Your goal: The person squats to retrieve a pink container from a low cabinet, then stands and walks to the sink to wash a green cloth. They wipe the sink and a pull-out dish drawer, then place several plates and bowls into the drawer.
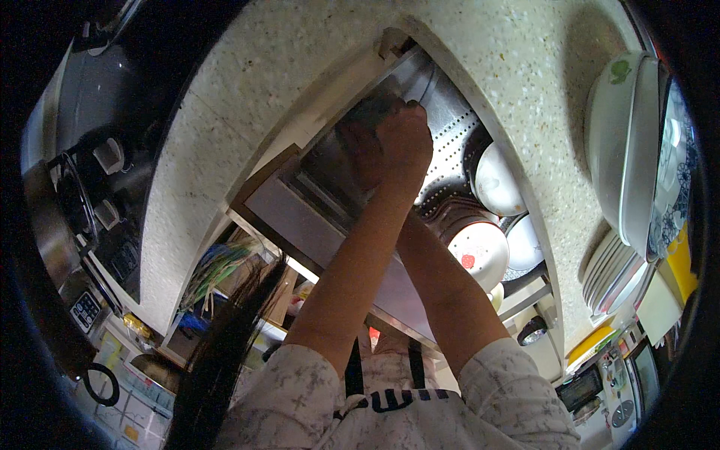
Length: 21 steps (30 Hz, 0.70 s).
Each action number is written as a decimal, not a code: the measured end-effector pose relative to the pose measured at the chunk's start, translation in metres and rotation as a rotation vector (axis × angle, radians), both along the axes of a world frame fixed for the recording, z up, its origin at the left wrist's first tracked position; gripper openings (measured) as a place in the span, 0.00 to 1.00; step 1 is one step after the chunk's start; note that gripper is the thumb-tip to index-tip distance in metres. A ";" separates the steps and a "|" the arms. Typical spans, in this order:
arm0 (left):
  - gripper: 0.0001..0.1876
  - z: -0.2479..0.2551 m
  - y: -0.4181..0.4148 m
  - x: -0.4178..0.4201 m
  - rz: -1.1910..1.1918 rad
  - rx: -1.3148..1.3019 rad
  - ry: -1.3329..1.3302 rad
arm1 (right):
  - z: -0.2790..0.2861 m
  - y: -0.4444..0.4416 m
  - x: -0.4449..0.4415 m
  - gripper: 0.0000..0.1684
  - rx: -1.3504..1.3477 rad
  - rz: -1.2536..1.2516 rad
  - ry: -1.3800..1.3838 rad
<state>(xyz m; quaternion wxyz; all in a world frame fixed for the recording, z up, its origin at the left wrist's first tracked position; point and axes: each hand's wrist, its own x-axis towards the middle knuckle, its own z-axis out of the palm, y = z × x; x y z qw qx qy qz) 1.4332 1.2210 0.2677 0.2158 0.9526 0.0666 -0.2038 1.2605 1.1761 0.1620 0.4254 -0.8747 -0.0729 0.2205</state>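
My forearms cross over an open metal-lined drawer [304,169] below the speckled countertop. My left hand [406,138] is bent at the wrist, above the drawer's perforated steel bottom [450,135]. Left of it and lower, in deep shadow, is my right hand [360,149], its forearm passing under the left one. A dark, blurred patch lies beside both hands; whether they hold anything cannot be made out. To their right in the drawer stand a bowl with a red strawberry print [478,253], a row of stacked dishes behind it, and white bowls [499,180].
Large bowls [610,146] and stacked plates [610,273] stand on the countertop [562,140] at right. A dark cooktop [135,169] is at left. Another open compartment [225,270] holds bundled strands and packages. Long dark hair [216,349] hangs into view at lower left.
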 end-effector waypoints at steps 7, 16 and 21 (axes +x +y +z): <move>0.09 -0.011 0.003 -0.008 0.033 0.092 -0.129 | -0.002 0.013 0.020 0.25 0.193 0.104 0.093; 0.07 0.019 0.036 0.004 -0.125 0.160 -0.112 | 0.027 -0.002 0.076 0.23 0.198 -0.040 0.028; 0.12 0.016 0.064 0.018 -0.148 -0.009 -0.153 | 0.020 -0.027 0.133 0.26 0.251 -0.556 -0.464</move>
